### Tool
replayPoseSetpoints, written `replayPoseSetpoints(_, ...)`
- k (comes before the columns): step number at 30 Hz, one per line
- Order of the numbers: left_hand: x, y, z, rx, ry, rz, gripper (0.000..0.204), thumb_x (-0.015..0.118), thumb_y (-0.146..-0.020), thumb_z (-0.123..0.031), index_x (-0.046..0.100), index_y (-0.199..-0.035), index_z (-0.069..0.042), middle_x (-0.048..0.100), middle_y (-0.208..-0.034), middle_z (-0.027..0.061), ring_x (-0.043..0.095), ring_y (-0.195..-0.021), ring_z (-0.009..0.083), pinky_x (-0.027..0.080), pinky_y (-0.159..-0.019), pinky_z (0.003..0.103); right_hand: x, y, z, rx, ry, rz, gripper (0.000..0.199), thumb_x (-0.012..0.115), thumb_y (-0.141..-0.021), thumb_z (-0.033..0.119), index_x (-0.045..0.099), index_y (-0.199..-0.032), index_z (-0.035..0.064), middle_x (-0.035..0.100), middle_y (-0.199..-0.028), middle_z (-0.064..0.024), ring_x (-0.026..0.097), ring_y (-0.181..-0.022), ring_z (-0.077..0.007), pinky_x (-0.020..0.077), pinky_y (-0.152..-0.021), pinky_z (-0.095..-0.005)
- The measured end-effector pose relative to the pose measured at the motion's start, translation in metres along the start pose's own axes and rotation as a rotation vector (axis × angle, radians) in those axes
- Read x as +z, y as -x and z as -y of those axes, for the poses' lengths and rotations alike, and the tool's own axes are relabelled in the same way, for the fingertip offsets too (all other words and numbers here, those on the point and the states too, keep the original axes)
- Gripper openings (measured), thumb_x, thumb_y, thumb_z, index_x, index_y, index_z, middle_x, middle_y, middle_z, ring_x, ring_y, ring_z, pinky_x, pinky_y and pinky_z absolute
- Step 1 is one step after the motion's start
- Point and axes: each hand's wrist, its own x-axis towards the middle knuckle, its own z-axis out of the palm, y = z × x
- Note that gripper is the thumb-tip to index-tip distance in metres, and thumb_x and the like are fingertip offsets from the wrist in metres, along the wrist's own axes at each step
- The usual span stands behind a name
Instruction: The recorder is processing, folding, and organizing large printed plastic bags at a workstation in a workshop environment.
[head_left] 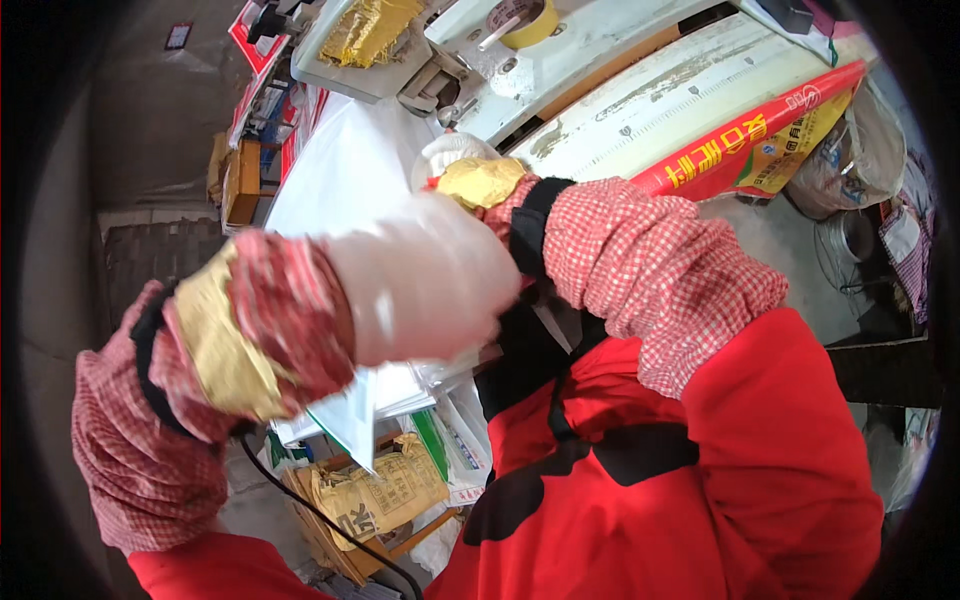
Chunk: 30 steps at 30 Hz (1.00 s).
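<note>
My left hand (425, 280), in a white glove, is smeared by motion in the middle of the view. It is over a stack of white sheets (335, 165), and its fingers cannot be made out. Farther off, my right hand (458, 152), also in a white glove, is by the far edge of the white sheets, close to the metal parts of a pale machine (432, 85) that looks like a sewing machine. Its fingers are mostly hidden. Red-and-white checked sleeve covers with black bands and yellow patches wrap both my forearms.
A roll of yellow tape (530, 25) lies on the machine's pale top. Along the worktable's right edge runs a red and yellow printed sack (760, 140). A clear plastic bag (850, 155) hangs at right. Below, a wooden stool (345, 560) bears a tan paper sack (385, 490); a black cable (320, 510) passes beside it.
</note>
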Motion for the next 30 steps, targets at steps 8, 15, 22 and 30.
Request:
replayPoseSetpoints(8,-0.041,0.04,0.068,-0.338,-0.624,0.128,0.031,0.066,-0.068,-0.034,0.065,-0.059,-0.005,0.061,-0.07,0.0096,0.056,-0.08,0.0273,0.047,-0.069,0.037,0.058,0.0,-0.083,-0.093,-0.087,-0.178,0.025,0.05,-0.085,0.03,0.059,-0.1,0.0113,0.061,-0.09,-0.0025,0.059,-0.083,-0.0201,0.0447,-0.075,-0.0294)
replayPoseSetpoints(15,0.018,-0.003,-0.047,-0.007,0.062,-0.009,0.02,0.058,-0.066,-0.012,0.06,-0.067,0.008,0.058,-0.067,0.0175,0.06,-0.074,0.0326,0.051,-0.06,0.036,0.058,0.025,-0.087,-0.141,-0.01,-0.225,0.024,0.051,-0.085,0.03,0.059,-0.098,0.0108,0.061,-0.089,-0.0029,0.059,-0.082,-0.0204,0.045,-0.074,-0.0311)
replayPoseSetpoints(22,-0.017,0.01,-0.015,-0.033,0.06,0.144,0.027,0.056,-0.073,-0.027,0.061,-0.063,-0.002,0.058,-0.068,0.0142,0.055,-0.067,0.0325,0.046,-0.066,0.039,0.052,0.054,-0.087,-0.211,0.098,-0.267,0.023,0.051,-0.085,0.029,0.059,-0.096,0.0102,0.061,-0.088,-0.0033,0.058,-0.081,-0.0208,0.0453,-0.072,-0.0329)
replayPoseSetpoints(30,0.011,-0.016,-0.033,0.117,-0.02,0.027,0.022,0.056,-0.077,-0.026,0.059,-0.074,-0.005,0.059,-0.069,0.0097,0.061,-0.066,0.0279,0.049,-0.06,0.036,0.052,0.072,-0.082,-0.251,0.22,-0.302,0.022,0.052,-0.084,0.029,0.06,-0.093,0.0096,0.061,-0.086,-0.0038,0.058,-0.08,-0.0212,0.0457,-0.071,-0.0349)
